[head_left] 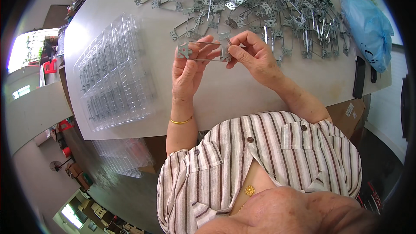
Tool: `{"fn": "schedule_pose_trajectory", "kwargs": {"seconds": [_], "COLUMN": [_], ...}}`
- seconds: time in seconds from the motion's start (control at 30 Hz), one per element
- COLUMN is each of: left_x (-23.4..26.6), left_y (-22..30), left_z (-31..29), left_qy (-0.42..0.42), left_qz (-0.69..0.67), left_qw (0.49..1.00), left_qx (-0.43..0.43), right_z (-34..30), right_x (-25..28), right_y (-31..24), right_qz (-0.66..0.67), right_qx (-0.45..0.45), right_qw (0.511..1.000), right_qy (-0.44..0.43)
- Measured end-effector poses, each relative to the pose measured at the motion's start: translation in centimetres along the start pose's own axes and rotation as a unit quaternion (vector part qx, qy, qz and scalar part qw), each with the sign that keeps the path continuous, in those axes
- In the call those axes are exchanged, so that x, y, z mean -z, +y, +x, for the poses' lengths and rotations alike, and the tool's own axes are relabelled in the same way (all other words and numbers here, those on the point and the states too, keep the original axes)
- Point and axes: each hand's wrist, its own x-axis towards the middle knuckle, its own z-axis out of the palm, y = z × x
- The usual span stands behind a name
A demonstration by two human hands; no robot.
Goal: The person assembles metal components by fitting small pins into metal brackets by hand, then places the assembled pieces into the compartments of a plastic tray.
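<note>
Between my two hands, above the near part of the table, I hold a thin metal bracket frame (203, 60). It has a plate at each end, joined by slim rods. My left hand (189, 71) supports the left end plate, with its fingers curled behind and the thumb in front. My right hand (253, 56) pinches the right end plate between thumb and fingers. Beyond my hands spreads a loose pile of similar metal brackets (260, 4). To the left lies a clear plastic tray (141, 80) with several rows of slots, many with metal parts in them.
A blue plastic bag (366, 30) sits at the table's right end, near a black flat object (359, 78). More clear trays (123, 156) are stacked below the table's left front edge. A cardboard box (351, 115) stands under the right side of the white table (169, 99).
</note>
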Motion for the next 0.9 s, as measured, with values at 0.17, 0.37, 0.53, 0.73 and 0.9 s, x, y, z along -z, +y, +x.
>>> {"fn": "schedule_pose_trajectory", "kwargs": {"seconds": [0.17, 0.37, 0.53, 0.73, 0.9], "left_x": [-0.4, 0.2, 0.8, 0.7, -0.2], "left_y": [0.3, 0.8, 1.1, 1.1, 2.0], "left_z": [0.0, 0.3, -0.2, -0.1, -0.1], "left_qy": [-0.004, -0.055, -0.039, -0.038, -0.026], "left_qz": [0.007, -0.027, -0.041, 0.005, 0.051], "left_qw": [1.000, 0.996, 0.988, 0.980, 0.973], "left_qx": [0.021, 0.070, 0.144, 0.196, 0.224], "right_z": [0.3, 0.3, 0.6, 0.8, 0.5], "right_x": [0.0, 0.7, 1.6, 1.9, 1.7], "right_y": [0.5, -0.4, -1.0, -1.5, -1.3], "right_qz": [0.008, -0.099, -0.253, -0.355, -0.356], "right_qx": [0.088, 0.167, 0.258, 0.314, 0.294], "right_qw": [0.995, 0.980, 0.933, 0.878, 0.882], "right_qy": [0.043, 0.033, -0.001, -0.066, -0.091]}}
